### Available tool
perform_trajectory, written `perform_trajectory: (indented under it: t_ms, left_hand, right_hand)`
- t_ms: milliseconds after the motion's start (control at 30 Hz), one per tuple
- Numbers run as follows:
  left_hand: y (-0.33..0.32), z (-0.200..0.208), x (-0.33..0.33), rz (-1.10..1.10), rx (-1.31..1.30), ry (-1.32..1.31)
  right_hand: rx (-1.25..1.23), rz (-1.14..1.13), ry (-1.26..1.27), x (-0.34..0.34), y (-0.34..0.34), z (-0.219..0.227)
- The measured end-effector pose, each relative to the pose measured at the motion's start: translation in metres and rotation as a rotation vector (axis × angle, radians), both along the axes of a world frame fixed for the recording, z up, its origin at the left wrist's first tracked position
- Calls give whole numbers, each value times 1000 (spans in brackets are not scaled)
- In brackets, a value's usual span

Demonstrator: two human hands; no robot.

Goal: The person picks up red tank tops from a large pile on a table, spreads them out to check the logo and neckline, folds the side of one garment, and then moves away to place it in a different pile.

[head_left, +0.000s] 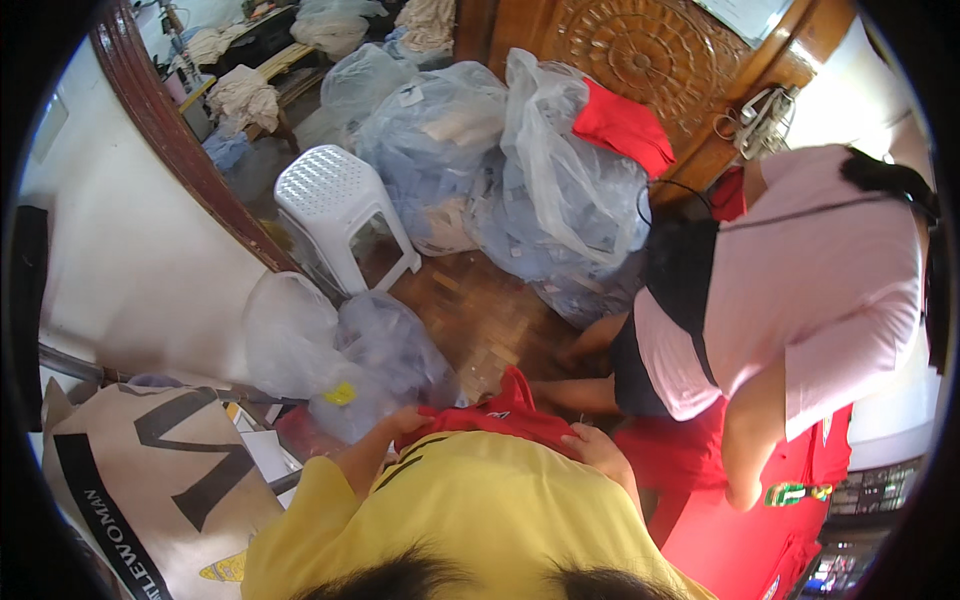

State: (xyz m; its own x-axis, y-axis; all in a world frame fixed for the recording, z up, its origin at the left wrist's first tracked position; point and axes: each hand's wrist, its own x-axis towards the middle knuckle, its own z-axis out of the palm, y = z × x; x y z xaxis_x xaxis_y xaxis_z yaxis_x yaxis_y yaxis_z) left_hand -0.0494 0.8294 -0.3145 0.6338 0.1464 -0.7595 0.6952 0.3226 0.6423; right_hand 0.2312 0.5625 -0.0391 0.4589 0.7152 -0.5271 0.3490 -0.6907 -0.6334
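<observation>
A red garment (515,420) with a small white emblem is stretched across my front, partly hidden behind my yellow shirt. My left hand (404,422) grips its left side. At its right side, the fingers of my right hand (600,450) are closed on the cloth. A co-worker's forearm (575,394) reaches in from the right, close behind the garment. That person's other hand (742,494) rests on red fabric (720,540) spread at the right, next to a small green item (785,495).
Clear plastic sacks (430,130) of cloth stand beyond, one topped with red fabric (625,125). A white plastic stool (335,190) stands by the doorway. Plastic bags (370,350) sit at the left wall, near a large beige bag (170,470). The co-worker (810,270) bends over at right.
</observation>
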Motion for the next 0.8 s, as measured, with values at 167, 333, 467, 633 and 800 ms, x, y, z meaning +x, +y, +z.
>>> perform_trajectory:
  t_ms: [167, 333, 467, 633, 800]
  left_hand:
    - [16, 24, 10, 220, -122, 25]
    - [72, 66, 46, 296, -192, -58]
    - [133, 100, 109, 268, -78, -87]
    - [209, 143, 191, 324, -69, -143]
    - [286, 177, 245, 65, 194, -150]
  right_hand:
    - [-112, 253, -127, 48, 92, 18]
    - [106, 201, -79, 86, 161, 21]
    - [129, 84, 8, 129, 212, 9]
    - [143, -33, 28, 186, 292, -10]
    - [259, -73, 238, 227, 362, -10]
